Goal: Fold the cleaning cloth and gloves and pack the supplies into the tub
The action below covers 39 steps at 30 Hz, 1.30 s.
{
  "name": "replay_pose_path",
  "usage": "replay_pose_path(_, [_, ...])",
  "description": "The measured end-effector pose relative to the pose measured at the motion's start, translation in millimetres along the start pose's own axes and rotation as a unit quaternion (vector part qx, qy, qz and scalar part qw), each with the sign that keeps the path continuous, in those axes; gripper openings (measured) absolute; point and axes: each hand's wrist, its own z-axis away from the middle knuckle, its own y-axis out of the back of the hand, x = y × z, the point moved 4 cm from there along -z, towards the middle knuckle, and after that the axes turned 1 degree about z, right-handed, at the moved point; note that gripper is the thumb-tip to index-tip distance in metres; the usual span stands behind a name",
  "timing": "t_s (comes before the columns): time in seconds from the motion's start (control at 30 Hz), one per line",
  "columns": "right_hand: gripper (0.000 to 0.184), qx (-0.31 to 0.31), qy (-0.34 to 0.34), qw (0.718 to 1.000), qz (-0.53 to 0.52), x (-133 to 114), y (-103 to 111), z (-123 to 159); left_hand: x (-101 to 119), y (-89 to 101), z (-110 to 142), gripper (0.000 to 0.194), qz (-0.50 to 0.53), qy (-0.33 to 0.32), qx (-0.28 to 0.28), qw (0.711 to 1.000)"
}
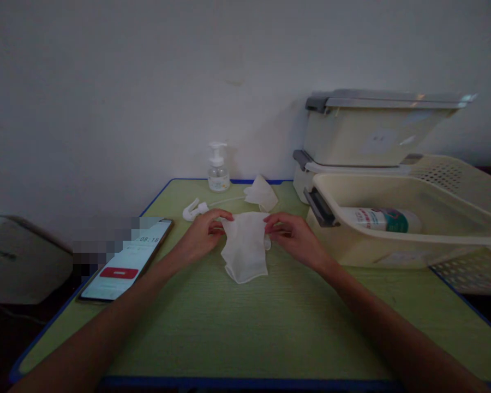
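A white cloth wipe (245,246) hangs between my hands above the green table (237,327). My left hand (202,234) pinches its upper left corner, fingers closed on the fabric. On the other side, my right hand (297,236) pinches the upper right corner the same way. The lower end of the wipe rests on the table. A second crumpled white wipe (262,194) lies farther back, apart from both hands.
A phone (126,261) with a lit screen lies at the left edge. A pump bottle (218,168) and a white hook (194,210) stand near the wall. Cream baskets (393,218) fill the right, one holding a bottle (378,219); a lidded box (372,128) sits behind.
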Motion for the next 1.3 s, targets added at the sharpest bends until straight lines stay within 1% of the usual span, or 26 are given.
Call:
replay_pose_path(0.07, [0.024,-0.004,0.036,0.996,0.077,-7,0,3,0,1.4,1,0.035,-0.063,-0.034,-0.007,0.997])
replay_pose_path(0.1, [0.024,-0.020,0.058,0.991,0.115,-11,-1,4,0,1.8,2,0.036,-0.099,-0.051,-0.018,0.994])
replay_pose_path(0.13, [0.022,-0.050,0.081,0.985,0.144,-15,-3,6,2,2.1,3,0.038,-0.136,-0.068,-0.031,0.988])
replay_pose_path(0.2, [0.014,-0.138,0.121,0.968,0.173,-21,-10,11,7,1.9,7,0.042,-0.196,-0.104,-0.071,0.972])
replay_pose_path(0.27, [0.011,-0.221,0.144,0.947,0.182,-23,-17,16,12,-0.4,12,0.042,-0.225,-0.130,-0.136,0.956])
replay_pose_path(0.3, [0.013,-0.249,0.146,0.939,0.188,-22,-19,19,14,-2.4,15,0.038,-0.230,-0.136,-0.173,0.948])
replay_pose_path(0.37, [0.013,-0.278,0.140,0.928,0.205,-19,-22,21,16,-7.3,19,0.028,-0.232,-0.139,-0.243,0.932])
replay_pose_path(0.4, [0.012,-0.285,0.137,0.925,0.213,-17,-23,22,17,-9.5,20,0.022,-0.231,-0.138,-0.265,0.926])
replay_pose_path(0.47, [0.012,-0.282,0.142,0.923,0.221,-16,-25,22,16,-12.7,19,0.010,-0.224,-0.132,-0.283,0.923])
replay_pose_path(0.5, [0.013,-0.269,0.146,0.926,0.221,-16,-24,21,16,-13.6,18,0.005,-0.217,-0.125,-0.283,0.926])
replay_pose_path(0.57, [0.014,-0.220,0.146,0.942,0.209,-18,-21,17,16,-13.4,14,0.005,-0.197,-0.118,-0.264,0.937])
replay_pose_path(0.63, [0.011,-0.147,0.132,0.963,0.184,-24,-15,12,22,-9.5,9,0.010,-0.178,-0.121,-0.222,0.951])
replay_pose_path(0.67, [0.010,-0.110,0.124,0.972,0.169,-28,-11,10,27,-5.8,6,0.012,-0.169,-0.126,-0.192,0.959])
replay_pose_path(0.73, [0.009,-0.042,0.114,0.983,0.139,-42,-1,6,43,4.1,2,0.016,-0.159,-0.141,-0.123,0.969])
replay_pose_path(0.8, [0.007,0.012,0.110,0.987,0.113,-62,10,3,67,15.7,0,0.018,-0.156,-0.164,-0.054,0.973])
replay_pose_path(0.83, [0.007,0.032,0.110,0.989,0.095,-74,15,2,81,20.7,1,0.018,-0.155,-0.178,-0.030,0.971])
replay_pose_path(0.87, [0.007,0.043,0.114,0.990,0.069,-87,20,1,95,25.4,2,0.017,-0.148,-0.186,-0.006,0.971])
replay_pose_path(0.97, [0.005,0.082,0.159,0.984,0.025,-129,35,-2,135,36.1,7,0.010,-0.135,-0.191,0.069,0.970])
replay_pose_path(1.03, [0.003,0.107,0.191,0.976,0.020,-153,44,-3,159,39.3,10,0.006,-0.101,-0.219,0.107,0.964])
replay_pose_path(1.1, [0.003,0.134,0.214,0.967,0.025,-172,50,-5,177,40.6,12,0.005,-0.061,-0.259,0.132,0.955])
replay_pose_path(1.2, [0.005,0.155,0.228,0.961,0.036,-188,57,-12,192,41.3,7,0.007,-0.028,-0.290,0.156,0.944])
replay_pose_path(1.3, [0.008,0.157,0.219,0.963,0.029,-185,58,-26,192,42.0,-7,0.007,-0.004,-0.277,0.169,0.946])
